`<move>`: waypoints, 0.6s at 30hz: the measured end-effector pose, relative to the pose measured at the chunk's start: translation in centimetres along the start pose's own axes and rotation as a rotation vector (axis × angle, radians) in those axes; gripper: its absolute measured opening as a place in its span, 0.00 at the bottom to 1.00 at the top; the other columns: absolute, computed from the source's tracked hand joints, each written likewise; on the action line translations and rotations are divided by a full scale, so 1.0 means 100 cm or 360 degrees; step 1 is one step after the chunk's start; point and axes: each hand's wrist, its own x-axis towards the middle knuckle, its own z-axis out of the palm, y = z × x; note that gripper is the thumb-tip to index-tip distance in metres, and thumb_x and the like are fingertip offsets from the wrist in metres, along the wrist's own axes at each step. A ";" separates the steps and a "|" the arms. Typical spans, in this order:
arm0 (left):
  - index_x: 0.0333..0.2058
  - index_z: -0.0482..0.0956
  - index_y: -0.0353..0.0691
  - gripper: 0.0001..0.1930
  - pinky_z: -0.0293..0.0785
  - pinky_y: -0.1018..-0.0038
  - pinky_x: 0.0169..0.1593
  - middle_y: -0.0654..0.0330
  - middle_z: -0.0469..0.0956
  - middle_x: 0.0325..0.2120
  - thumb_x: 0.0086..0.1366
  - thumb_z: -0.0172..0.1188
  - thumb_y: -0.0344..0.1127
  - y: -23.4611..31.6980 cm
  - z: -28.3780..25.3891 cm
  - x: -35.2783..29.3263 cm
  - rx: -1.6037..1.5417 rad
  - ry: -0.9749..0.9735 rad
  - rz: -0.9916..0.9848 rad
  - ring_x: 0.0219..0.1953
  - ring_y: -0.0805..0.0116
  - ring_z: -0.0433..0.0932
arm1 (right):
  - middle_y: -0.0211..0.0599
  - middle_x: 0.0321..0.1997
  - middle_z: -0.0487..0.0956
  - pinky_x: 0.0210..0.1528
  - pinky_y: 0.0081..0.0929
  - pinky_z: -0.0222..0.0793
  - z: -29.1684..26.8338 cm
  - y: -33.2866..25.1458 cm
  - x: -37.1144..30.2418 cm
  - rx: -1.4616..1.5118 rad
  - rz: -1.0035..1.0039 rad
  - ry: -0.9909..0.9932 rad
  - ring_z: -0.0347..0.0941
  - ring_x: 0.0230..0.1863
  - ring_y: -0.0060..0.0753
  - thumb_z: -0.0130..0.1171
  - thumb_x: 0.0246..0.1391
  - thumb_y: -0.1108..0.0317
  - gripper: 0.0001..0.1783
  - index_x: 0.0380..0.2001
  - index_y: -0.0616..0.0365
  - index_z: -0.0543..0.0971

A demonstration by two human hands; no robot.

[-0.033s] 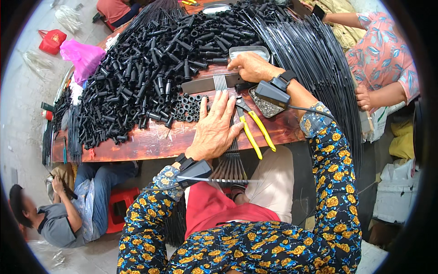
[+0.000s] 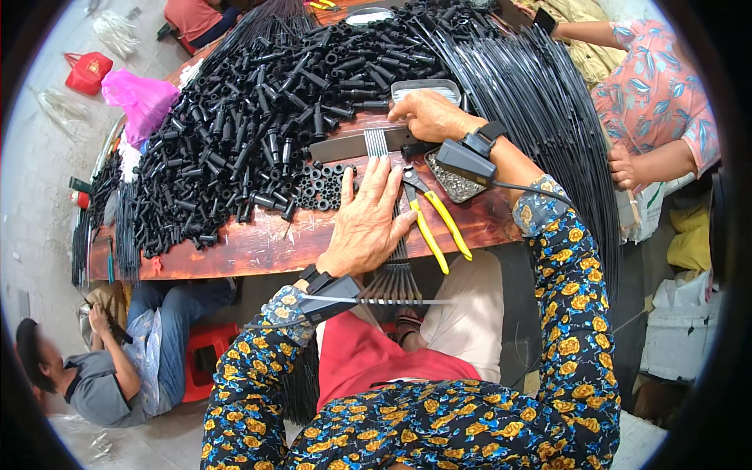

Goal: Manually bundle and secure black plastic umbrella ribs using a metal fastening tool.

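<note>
My left hand (image 2: 364, 231) lies flat, fingers stretched out, over a row of thin dark rods whose pale silvery ends (image 2: 376, 142) rest across a flat dark metal bar (image 2: 337, 149). Below the hand, the rods fan out past the table edge above my lap. My right hand (image 2: 442, 117) is bent with its fingers curled beside a clear tray (image 2: 450, 84) of thin white pieces; what its fingertips hold, if anything, is hidden. Yellow-handled pliers (image 2: 446, 223) lie right of my left hand. Small black rings (image 2: 321, 188) stand grouped to its left.
A large heap of black tubular parts (image 2: 258, 133) covers the wooden table (image 2: 290, 243). Long black rods (image 2: 533, 102) are piled at right, near a person in a patterned top (image 2: 658, 94). A tray of small metal bits (image 2: 458, 184) sits beside the pliers. Another person (image 2: 110, 384) sits lower left.
</note>
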 end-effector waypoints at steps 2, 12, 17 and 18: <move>0.61 0.62 0.31 0.33 0.39 0.48 0.68 0.43 0.57 0.63 0.64 0.53 0.50 0.000 -0.002 0.000 0.0001 0.0009 -0.0014 0.69 0.51 0.52 | 0.53 0.38 0.81 0.44 0.41 0.72 0.001 -0.002 -0.002 -0.0007 -0.0047 0.0052 0.77 0.42 0.52 0.49 0.38 0.81 0.21 0.38 0.59 0.83; 0.62 0.60 0.32 0.34 0.40 0.48 0.68 0.42 0.57 0.63 0.66 0.49 0.52 -0.002 -0.002 0.002 0.0056 -0.0038 -0.0009 0.69 0.50 0.51 | 0.50 0.34 0.79 0.44 0.43 0.69 0.010 0.007 -0.003 0.0012 -0.0043 0.0103 0.75 0.41 0.53 0.50 0.39 0.80 0.21 0.38 0.56 0.83; 0.61 0.61 0.32 0.34 0.41 0.48 0.68 0.42 0.57 0.63 0.65 0.50 0.52 -0.001 0.002 0.001 0.0053 -0.0006 -0.0002 0.68 0.51 0.52 | 0.49 0.33 0.79 0.44 0.43 0.69 0.010 0.008 -0.003 0.0003 -0.0067 0.0110 0.75 0.40 0.53 0.50 0.39 0.80 0.20 0.37 0.57 0.83; 0.61 0.61 0.32 0.34 0.41 0.48 0.68 0.43 0.57 0.63 0.65 0.51 0.52 -0.001 0.002 0.002 0.0049 -0.0001 0.0001 0.68 0.52 0.52 | 0.49 0.33 0.79 0.44 0.43 0.70 0.009 0.007 -0.003 -0.0003 -0.0061 0.0091 0.75 0.40 0.53 0.50 0.39 0.80 0.20 0.37 0.57 0.83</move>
